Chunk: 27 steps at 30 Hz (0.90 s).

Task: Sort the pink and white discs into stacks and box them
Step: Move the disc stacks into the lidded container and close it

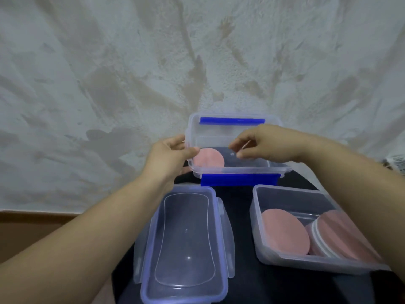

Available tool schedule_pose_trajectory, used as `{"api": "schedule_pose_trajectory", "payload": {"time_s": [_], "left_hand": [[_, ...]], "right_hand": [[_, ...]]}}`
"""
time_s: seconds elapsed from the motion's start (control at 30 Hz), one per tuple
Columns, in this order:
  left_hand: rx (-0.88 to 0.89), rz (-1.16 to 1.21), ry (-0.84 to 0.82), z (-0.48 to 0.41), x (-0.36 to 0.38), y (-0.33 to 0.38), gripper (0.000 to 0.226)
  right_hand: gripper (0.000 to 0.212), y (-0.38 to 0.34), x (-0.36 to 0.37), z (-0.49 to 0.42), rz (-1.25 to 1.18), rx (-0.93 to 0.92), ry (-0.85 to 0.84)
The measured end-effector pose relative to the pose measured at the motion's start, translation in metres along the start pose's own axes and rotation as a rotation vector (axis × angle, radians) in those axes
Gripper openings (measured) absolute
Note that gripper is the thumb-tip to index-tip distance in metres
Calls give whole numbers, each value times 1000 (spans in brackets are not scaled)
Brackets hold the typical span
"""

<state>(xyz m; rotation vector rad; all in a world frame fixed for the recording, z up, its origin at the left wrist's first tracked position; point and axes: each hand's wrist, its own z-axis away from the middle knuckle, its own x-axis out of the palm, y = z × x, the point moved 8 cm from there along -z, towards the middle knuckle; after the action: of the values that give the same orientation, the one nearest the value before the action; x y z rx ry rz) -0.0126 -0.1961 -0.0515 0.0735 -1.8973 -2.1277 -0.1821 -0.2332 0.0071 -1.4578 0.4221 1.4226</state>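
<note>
A clear box with blue clips [232, 128] stands at the middle of the black surface. One pink disc [209, 158] lies flat in its left end. My left hand [169, 155] grips the box's left rim, thumb over the edge near the disc. My right hand [260, 144] hovers over the box's right half, fingers loosely curled, and I see nothing between them. Nearer, on the right, a second clear box [255, 218] holds a flat pink disc [285, 234] and a leaning stack of pink and white discs [328, 236]; my right forearm covers part of it.
A clear lid [186, 242] lies upside down at the near left, partly over the edge of the black surface [243, 279]. Behind everything spreads a pale textured cloth [131, 73]. A brown strip [32, 218] runs along the left.
</note>
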Motion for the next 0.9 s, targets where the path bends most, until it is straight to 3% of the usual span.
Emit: {"api": "schedule_pose_trajectory", "payload": {"time_s": [0.1, 0.2, 0.37, 0.5, 0.7, 0.9], "left_hand": [[45, 3, -4, 1, 0, -1, 40], [63, 29, -29, 3, 1, 0, 38], [101, 46, -46, 6, 1, 0, 33], [117, 59, -47, 8, 1, 0, 35], [142, 0, -45, 10, 3, 3, 34], [79, -111, 4, -3, 7, 8, 38]], "right_hand": [[40, -18, 10, -21, 135, 35, -24], [36, -21, 14, -42, 123, 118, -40], [23, -6, 21, -55, -194, 252, -74], [14, -4, 27, -55, -301, 239, -64], [6, -8, 15, -46, -361, 157, 112], [5, 9, -18, -8, -666, 165, 285]]}}
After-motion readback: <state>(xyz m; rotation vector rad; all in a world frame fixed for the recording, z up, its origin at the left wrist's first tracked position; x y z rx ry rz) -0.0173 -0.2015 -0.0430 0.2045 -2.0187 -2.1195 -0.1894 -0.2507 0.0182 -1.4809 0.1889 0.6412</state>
